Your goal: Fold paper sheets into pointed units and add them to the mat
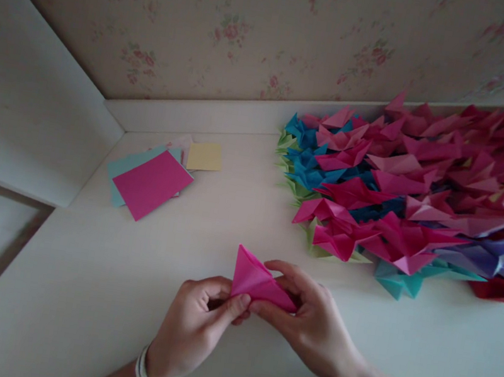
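Two bare hands meet above the near middle of a white table (111, 293), both grasping one piece of folded pink paper (250, 277) between them. The left hand (194, 326) reaches in from the near edge, its forearm slanting up to the right; the thumb presses flat on the paper's near side while the fingers curl behind, partly hidden. The right hand (308, 318) comes from the near right corner, forearm stretched long and low, thumb lying along the near edge of the paper and index finger arched over its far side, with the other fingers bent in beneath. The two thumbs nearly meet, and one sharp corner of the paper points up and away at the left. A silver bangle (139, 369) circles the left wrist. Farther off to the left, a magenta sheet (151, 185) lies askew over a light blue sheet (115, 192), with a small yellow square (204, 157) just to their right. On the far right spreads a big, crowded heap of folded paper shapes (426, 178), mostly pinks, with blue and pale green along its left side and turquoise, lilac and red along its near side. Behind everything rises a wall (280, 40) with rose-patterned paper.
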{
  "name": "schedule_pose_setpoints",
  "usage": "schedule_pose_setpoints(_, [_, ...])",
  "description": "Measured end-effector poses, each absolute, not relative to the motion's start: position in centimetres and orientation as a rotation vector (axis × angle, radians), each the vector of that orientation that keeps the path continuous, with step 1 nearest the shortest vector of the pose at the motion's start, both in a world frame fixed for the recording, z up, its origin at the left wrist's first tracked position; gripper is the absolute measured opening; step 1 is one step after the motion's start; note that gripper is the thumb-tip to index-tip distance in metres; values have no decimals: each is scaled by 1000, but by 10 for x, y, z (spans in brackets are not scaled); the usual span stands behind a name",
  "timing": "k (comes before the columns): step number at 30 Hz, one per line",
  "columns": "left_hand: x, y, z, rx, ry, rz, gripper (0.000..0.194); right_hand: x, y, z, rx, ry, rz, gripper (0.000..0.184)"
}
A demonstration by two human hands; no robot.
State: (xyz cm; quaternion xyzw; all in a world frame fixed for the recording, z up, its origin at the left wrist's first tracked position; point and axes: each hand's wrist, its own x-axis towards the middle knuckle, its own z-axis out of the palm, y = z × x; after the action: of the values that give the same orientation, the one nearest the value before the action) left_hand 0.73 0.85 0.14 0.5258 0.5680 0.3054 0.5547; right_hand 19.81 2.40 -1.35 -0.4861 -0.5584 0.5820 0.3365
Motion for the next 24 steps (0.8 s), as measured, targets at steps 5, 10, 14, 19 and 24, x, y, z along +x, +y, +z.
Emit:
schedule_pose_setpoints(5, [8,10,0,1132,1352,759,24,200,26,-13,-1309,-1480,1522,37])
schedule_pose_setpoints(10, [11,11,-1,1051,1348,778,23,201,26,-13,-1348,-1494,1548,35])
schedule_pose_setpoints(14, [10,12,-2,1051,1374,809,19,203,27,-14,-1344,-1459,1535,23])
schedule_pose_setpoints(19, [6,15,-1,1020,1381,860,18,209,30,-12,-1342,-1371,1600,21])
schedule_pose_setpoints(24, [6,16,1,1083,1449,872,21,212,32,-13,-1342,-1326,1599,20])
